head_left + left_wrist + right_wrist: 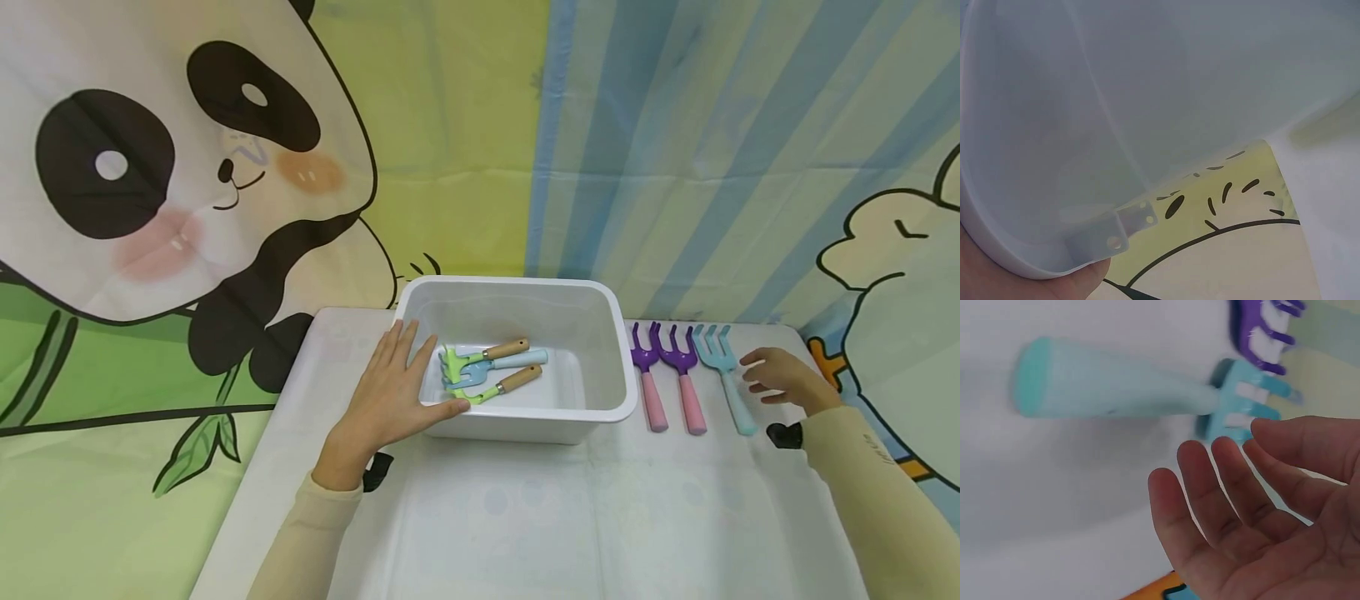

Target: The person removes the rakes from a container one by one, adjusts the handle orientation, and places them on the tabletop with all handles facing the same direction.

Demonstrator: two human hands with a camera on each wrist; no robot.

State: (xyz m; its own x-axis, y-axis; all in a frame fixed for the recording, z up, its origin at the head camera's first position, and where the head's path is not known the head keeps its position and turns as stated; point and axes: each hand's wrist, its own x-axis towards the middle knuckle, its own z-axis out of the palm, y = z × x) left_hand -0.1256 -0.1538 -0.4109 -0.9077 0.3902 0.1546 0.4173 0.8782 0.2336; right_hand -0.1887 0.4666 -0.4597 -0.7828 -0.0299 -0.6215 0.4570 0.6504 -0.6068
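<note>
A beige sleeve (300, 542) is seen nearest. The left hand (382, 392) is spread, with mostly straight fingers, on the left edge of a white bin (517, 429), which can be kept steady that way. Two green rakes (521, 378) and a blue rake (521, 359) are piled inside. Right of the bin, two purple forks (680, 362) are laid on the table (480, 525), then a light blue fork (729, 383). Just past it, the right hand (787, 382) is loosely bent, with nothing gripped. This fork seems best held by its fat handle; the close purple neighbour should not be bumped, nor the cloth (750, 167) behind.
</note>
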